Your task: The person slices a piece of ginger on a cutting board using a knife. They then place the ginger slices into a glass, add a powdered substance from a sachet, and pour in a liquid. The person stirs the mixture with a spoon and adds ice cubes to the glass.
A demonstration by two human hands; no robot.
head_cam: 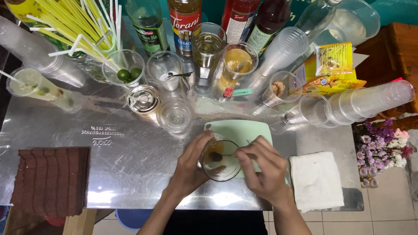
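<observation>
Steel table (130,165): fingers (198,146) half-hide the cup (221,165).

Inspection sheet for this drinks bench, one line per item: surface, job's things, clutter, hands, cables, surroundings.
Surface: shiny metal table, crowded along the far edge.
Job's things: clear plastic cup with brownish contents, standing on a pale green board; a thin utensil reaches into it.
Clutter: syrup bottles, yellow straws, stacked cups, cup of limes, brown cloth, white cloth.
Hands: left hand wraps the cup; right hand pinches the utensil.
Cables: nothing seen.
Surroundings: purple flowers and tiled floor at right.
</observation>
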